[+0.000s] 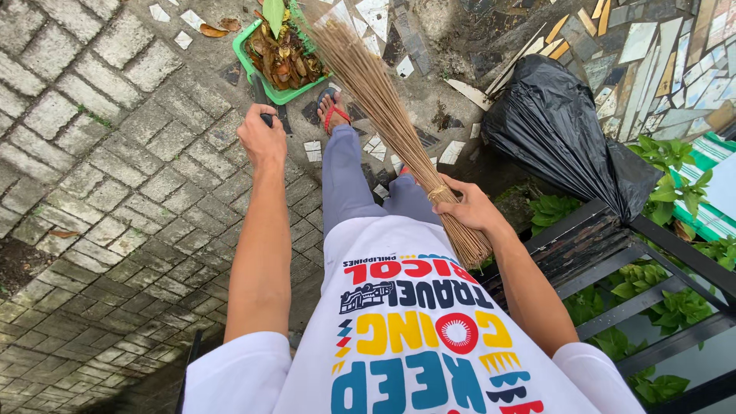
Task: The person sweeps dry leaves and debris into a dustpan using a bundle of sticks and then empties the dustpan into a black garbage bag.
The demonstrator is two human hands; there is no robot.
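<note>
Green dustpan [264, 73], tan broom [391, 123], black bag [560, 130] — grey paving [115, 192]

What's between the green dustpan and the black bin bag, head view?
In the head view, the stick broom's straw-coloured bristle bundle crosses between the green plastic dustpan and the black plastic bin bag, over mosaic paving; the right hand grips it.

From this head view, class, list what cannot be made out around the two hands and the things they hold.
- Handle of the green plastic dustpan: mostly hidden inside the left hand.
- Dustpan's far rim: cut off by the top edge.
- Tips of the straw stick broom: cut off by the top edge.
- Second foot: hidden behind the broom; only one red sandal shows.
- Right hand fingers: wrapped behind the broom.
</note>
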